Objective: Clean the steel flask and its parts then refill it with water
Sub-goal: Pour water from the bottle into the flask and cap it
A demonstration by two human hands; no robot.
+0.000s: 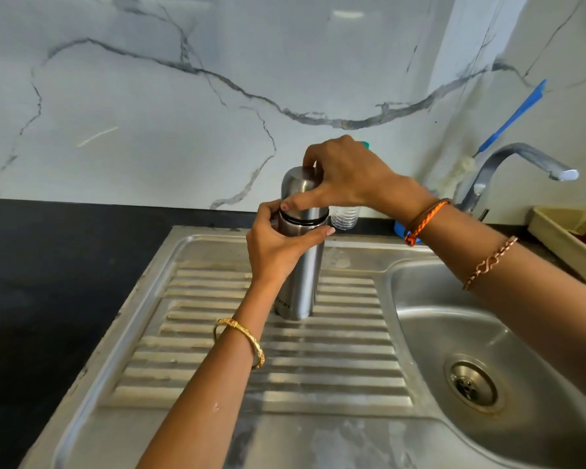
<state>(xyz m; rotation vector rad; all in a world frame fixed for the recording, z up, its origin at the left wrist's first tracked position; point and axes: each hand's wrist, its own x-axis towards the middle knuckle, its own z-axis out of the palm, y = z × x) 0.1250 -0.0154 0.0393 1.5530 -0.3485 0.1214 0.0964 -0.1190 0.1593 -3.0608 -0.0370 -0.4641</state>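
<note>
A tall steel flask (300,282) stands upright on the ribbed steel drainboard (217,360), left of the sink basin. My left hand (274,245) grips the flask's upper body just under the black neck ring. My right hand (342,174) reaches over from the right and grips the steel cap (295,184) on top, thumb pressed against its lower edge. The cap sits on the flask with a narrow black band showing beneath it.
The sink basin (454,319) with its drain (472,384) lies to the right, under a bent steel tap (521,157). A clear plastic bottle (344,218) stands behind the flask. A beige tray (569,238) sits at far right. Black countertop (48,282) spreads to the left.
</note>
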